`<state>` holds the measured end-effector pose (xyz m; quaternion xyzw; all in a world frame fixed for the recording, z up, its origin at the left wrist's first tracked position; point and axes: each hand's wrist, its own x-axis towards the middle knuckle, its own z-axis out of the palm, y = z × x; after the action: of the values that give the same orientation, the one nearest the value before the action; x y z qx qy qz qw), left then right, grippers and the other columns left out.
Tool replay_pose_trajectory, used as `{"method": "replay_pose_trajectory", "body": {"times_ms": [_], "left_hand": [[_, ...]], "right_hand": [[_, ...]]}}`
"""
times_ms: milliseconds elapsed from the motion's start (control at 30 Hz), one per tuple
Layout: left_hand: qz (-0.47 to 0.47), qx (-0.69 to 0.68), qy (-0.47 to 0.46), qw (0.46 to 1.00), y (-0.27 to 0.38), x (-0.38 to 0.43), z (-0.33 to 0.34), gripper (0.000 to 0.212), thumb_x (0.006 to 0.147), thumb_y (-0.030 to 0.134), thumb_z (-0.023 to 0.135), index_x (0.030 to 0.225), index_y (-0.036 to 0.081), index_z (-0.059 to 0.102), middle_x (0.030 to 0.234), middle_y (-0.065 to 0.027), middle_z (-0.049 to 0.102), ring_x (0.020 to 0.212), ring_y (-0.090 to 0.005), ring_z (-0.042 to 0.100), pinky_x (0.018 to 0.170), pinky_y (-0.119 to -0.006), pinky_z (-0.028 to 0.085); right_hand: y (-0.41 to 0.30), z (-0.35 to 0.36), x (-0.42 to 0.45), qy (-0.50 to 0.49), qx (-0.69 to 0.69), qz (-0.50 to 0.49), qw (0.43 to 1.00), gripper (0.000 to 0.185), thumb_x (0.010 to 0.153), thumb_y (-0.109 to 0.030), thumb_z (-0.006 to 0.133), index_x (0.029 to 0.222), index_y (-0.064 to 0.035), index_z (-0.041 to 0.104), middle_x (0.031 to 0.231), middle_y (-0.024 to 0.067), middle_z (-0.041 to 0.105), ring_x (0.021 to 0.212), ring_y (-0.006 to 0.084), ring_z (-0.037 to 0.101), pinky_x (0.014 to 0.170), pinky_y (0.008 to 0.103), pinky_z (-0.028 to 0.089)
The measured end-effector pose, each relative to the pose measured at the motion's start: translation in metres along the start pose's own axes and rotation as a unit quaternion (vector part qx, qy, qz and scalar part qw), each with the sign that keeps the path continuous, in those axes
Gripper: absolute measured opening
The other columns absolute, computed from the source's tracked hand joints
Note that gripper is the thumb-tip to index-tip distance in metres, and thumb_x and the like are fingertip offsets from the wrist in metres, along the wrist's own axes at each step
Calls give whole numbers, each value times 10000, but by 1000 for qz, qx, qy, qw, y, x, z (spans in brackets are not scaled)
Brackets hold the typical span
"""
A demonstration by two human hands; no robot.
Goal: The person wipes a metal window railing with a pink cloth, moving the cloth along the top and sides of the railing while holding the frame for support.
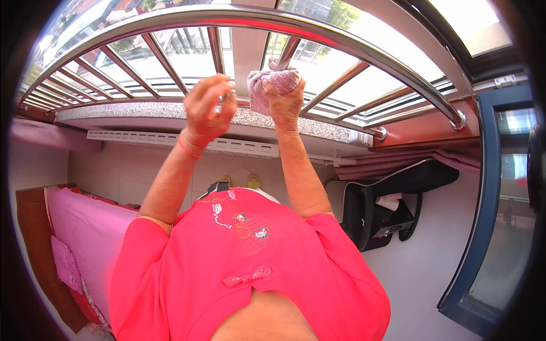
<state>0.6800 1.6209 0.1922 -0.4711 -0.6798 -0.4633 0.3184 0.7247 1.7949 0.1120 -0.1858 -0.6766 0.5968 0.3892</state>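
Note:
My right hand [286,102] grips a mauve terry cloth [260,91]. The cloth is wrapped around the lower part of an upright metal bar [288,53] in the window railing, and one end hangs down. My left hand [209,106], slightly blurred, is beside another upright bar [216,49], its fingers loosely curled and apart. It holds no cloth; whether the fingertips touch the bar is unclear. Above both hands curves the shiny top rail [256,19]. Below them runs a speckled stone sill [162,111].
Under the sill are a white slotted radiator [239,145] and a white pipe. A black chair [358,213] with a box on it stands at right, near a mauve curtain [396,162]. The blue-framed window sash [465,273] projects inward. A bed with pink covers [89,221] lies at left.

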Motion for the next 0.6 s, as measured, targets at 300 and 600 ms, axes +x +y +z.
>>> {"method": "replay_pose_trajectory", "body": {"times_ms": [300,600], "left_hand": [[-290,-74,26,954,31,-62,117,660,800,169,678,1336,-49,361,1305,-211,423,1217,-353,436,1037,-412,360],[-347,-66,114,929,10,-22,137,798,617,283,842,1241,17,424,1173,-185,511,1097,-353,522,945,-406,433]], "right_hand": [[-24,-12,8,-162,215,183,946,768,845,-524,649,1315,-20,312,1225,142,531,1121,218,546,957,372,456],[-95,-76,19,-420,-15,121,899,848,893,-419,598,1472,29,170,1431,178,368,1333,252,370,1073,389,325]]}}
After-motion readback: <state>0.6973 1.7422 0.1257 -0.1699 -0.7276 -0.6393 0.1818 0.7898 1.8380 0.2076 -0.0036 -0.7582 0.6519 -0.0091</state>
